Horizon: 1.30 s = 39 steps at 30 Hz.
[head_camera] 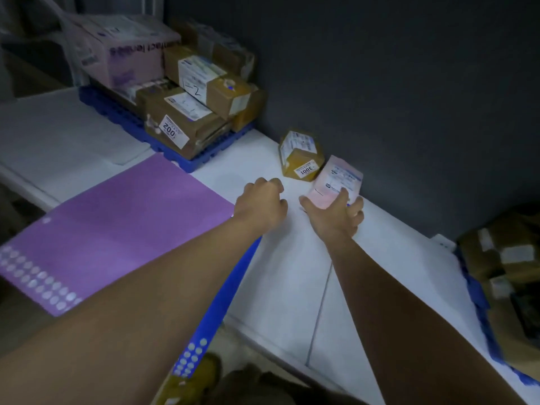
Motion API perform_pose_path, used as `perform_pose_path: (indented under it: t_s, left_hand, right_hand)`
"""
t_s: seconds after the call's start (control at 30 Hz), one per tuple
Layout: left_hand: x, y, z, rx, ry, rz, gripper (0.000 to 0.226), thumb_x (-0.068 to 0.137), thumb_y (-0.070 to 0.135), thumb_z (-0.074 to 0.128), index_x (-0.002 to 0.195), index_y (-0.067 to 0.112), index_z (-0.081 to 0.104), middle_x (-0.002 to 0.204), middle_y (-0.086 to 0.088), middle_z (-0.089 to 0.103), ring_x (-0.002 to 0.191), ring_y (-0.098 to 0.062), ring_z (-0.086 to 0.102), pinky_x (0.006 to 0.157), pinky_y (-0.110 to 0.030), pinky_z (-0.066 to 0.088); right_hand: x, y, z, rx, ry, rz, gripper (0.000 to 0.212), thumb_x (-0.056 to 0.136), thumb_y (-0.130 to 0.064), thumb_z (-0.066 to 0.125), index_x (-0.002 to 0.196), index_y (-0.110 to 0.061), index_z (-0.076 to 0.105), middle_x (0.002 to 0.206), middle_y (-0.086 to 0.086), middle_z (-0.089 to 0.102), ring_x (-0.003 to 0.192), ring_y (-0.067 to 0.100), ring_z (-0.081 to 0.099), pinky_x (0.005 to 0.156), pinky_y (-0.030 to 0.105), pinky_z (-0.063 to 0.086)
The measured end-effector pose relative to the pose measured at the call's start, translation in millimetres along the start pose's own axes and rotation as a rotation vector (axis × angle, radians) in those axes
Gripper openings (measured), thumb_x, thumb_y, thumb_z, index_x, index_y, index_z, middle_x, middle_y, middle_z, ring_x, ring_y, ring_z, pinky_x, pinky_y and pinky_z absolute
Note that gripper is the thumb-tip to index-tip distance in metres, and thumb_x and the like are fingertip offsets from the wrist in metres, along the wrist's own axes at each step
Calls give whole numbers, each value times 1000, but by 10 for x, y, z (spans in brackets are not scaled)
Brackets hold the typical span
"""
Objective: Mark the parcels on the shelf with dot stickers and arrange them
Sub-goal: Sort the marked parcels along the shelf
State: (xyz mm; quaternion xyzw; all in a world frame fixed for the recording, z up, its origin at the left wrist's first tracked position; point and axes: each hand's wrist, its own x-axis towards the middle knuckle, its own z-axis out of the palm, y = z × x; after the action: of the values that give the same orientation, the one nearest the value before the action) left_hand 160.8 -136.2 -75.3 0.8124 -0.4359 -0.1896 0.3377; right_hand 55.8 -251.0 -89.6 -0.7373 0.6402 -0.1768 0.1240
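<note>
My right hand (336,211) grips the pink parcel (337,182) on the shelf (292,273) by the wall; my left hand (261,204) is curled, seemingly empty. A loose grip could let the parcel slip.

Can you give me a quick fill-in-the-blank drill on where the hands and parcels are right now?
1. The right hand holds the ____ parcel.
2. The brown parcel beside it bears a label reading ____.
3. The purple sticker sheet lies under the ____ arm.
4. The stacked boxes sit on a ____ pallet.

Missing words: pink; 3001; left; blue
</note>
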Motion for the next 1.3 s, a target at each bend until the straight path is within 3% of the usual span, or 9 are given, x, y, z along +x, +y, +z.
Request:
perform_pose_path:
  t_s: [0.13,0.3,0.43,0.57,0.7,0.87,1.0,1.13,1.3]
  left_hand:
    - [202,-171,106,-39,11,-12,36,96,17,43,131,16,51,130,-11,48,120,-30,45,96,-43,44]
    - [238,-231,161,-144,12,-48,33,96,15,43,127,15,54,129,-9,50,118,-27,47,95,-39,46]
    - [75,-197,144,-235,4,-69,30,96,15,44,124,16,55,129,-8,51,117,-24,49,94,-32,44]
    - [-240,-18,36,-408,-31,-83,27,98,23,44,121,14,57,126,-5,56,111,-23,55,87,-27,44]
    - [-638,219,-133,-615,-217,-192,62,94,59,35,138,16,41,133,-1,50,119,-23,52,98,-33,42]
    - [-1041,290,-368,-944,-231,-290,54,86,58,55,116,25,25,98,4,55,95,-20,64,80,-36,56]
    - [-1273,241,-648,-1103,-114,-326,57,84,47,65,122,20,31,109,-4,58,89,-19,65,65,-28,55]
    - [-1446,72,-905,-1177,145,-256,46,89,35,63,116,28,26,119,-3,59,101,-20,63,53,-21,52]
    - [-1518,-165,-1164,-1155,339,-165,55,89,24,64,130,27,26,123,-3,58,107,-21,62,57,-21,56]
  right_hand:
    - [352,-129,215,-57,82,17,100,74,-75,55,148,-21,17,156,16,6,141,41,13,114,56,17]
    - [429,-48,284,-83,35,87,97,80,-65,57,149,-19,7,151,22,10,133,38,21,103,50,34]
    - [154,87,53,108,64,49,95,75,-55,66,147,-19,16,146,16,27,131,36,25,102,47,34]
    - [-479,245,-304,299,175,-116,92,71,-42,70,147,-20,23,149,6,29,133,31,24,107,44,31]
    - [-1098,369,-662,321,232,-357,88,63,-42,62,143,-25,29,152,-2,26,135,21,20,108,44,34]
    - [-1551,396,-951,313,294,-745,87,64,-41,67,139,-26,27,149,3,29,135,16,24,105,25,30]
    - [-1707,284,-1094,385,150,-852,93,68,-43,72,144,-33,20,155,-3,15,141,9,12,108,13,16]
    - [-1829,68,-1114,599,-162,-654,102,68,-61,73,141,-54,1,157,-19,-5,142,-2,-6,103,12,13]
    - [-1988,-319,-810,1004,-503,-522,111,69,-31,85,145,-49,6,147,-21,28,134,10,39,101,31,47]
